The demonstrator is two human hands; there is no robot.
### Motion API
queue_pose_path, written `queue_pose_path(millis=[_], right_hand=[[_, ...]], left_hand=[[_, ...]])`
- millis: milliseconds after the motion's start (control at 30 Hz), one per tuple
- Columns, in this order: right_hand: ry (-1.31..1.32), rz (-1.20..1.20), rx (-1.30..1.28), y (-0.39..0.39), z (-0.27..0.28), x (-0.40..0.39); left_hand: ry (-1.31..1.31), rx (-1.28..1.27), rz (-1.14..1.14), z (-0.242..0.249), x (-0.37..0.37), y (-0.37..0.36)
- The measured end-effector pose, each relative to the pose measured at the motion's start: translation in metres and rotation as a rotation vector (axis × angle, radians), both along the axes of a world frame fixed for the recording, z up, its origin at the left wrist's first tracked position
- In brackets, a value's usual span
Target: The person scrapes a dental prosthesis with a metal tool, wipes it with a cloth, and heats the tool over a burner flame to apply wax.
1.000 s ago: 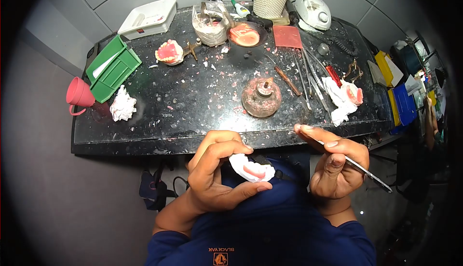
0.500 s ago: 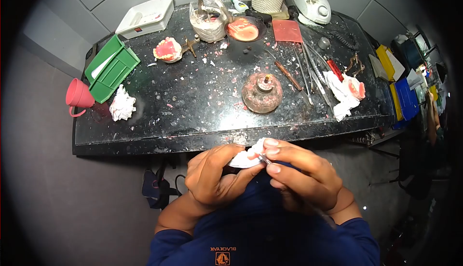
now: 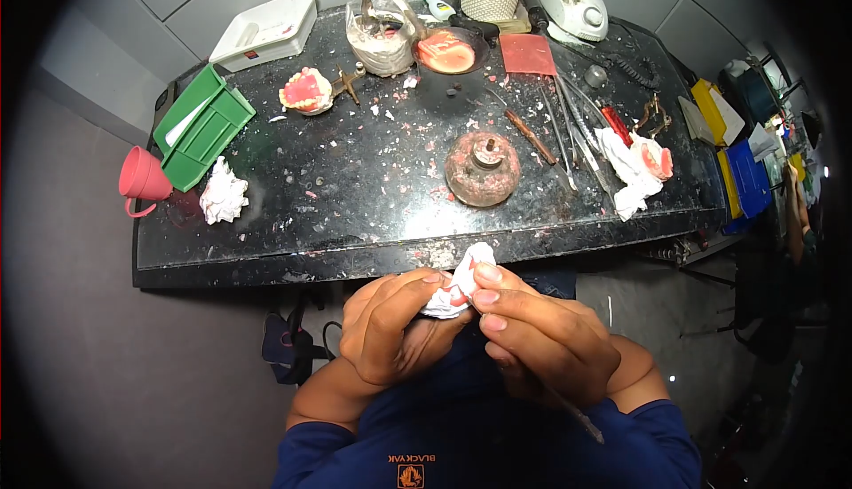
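My left hand [image 3: 395, 325] is closed on a crumpled white cloth [image 3: 475, 267] with a small red and white piece [image 3: 458, 295] in it. Fingers of my right hand [image 3: 550, 338] pinch the cloth's right side and also hold a thin tool [image 3: 577, 418], whose handle points down to the right; its tip is hidden. Both hands are close together in front of the bench's front edge. Beyond them on the bench stands a round burner [image 3: 482, 169].
Dark bench [image 3: 355, 205] with scraps. Left: pink mug [image 3: 144, 174], green tray [image 3: 200, 130], crumpled tissue [image 3: 224, 192], dental model [image 3: 306, 91]. Back: white tray [image 3: 264, 32], pan of pink wax [image 3: 446, 51], wax sheet [image 3: 527, 54]. Right: metal tools [image 3: 568, 125], another cloth [image 3: 628, 174]. A co-worker's arm [image 3: 796, 205] is far right.
The cloth now stands higher between my hands and covers more of the piece. My right fingers have shifted slightly left onto it. The burner's small flame no longer shows.
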State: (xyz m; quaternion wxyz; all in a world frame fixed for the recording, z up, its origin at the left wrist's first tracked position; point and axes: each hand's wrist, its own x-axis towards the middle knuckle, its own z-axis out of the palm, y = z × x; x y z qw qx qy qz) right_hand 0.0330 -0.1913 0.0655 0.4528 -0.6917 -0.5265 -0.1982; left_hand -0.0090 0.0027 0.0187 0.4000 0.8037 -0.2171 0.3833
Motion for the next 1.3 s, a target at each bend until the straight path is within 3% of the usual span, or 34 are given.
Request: queue_pose_path(millis=[1300], right_hand=[[-0.004, -0.031, 0.018, 0.0008, -0.0027, -0.0021]], left_hand=[[0.005, -0.077, 0.039, -0.002, -0.0002, -0.005]])
